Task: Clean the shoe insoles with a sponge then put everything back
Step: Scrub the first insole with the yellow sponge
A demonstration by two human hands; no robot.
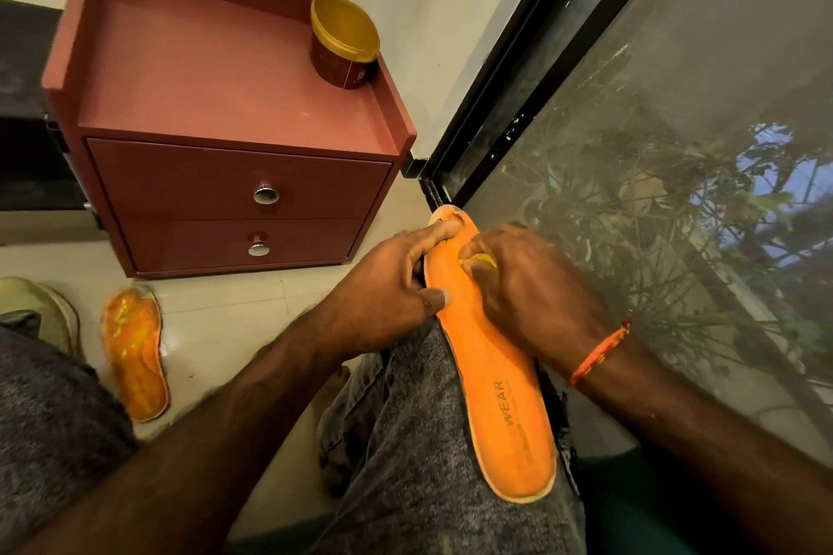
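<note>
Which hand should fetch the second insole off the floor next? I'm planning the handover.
Probably the left hand. The other insole lies on the floor on its side, and it only steadies the insole on the knee. The right hand holds the yellow sponge.

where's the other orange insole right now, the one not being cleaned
In the head view, the second orange foam insole lies flat on the pale floor at lower left, in front of the red-brown two-drawer cabinet.

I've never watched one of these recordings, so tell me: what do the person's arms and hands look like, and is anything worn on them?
Both forearms are bare, with no sleeves and no gloves on either the left hand or the right hand. The only thing worn is a thin orange-red thread bracelet around the right wrist.
</note>
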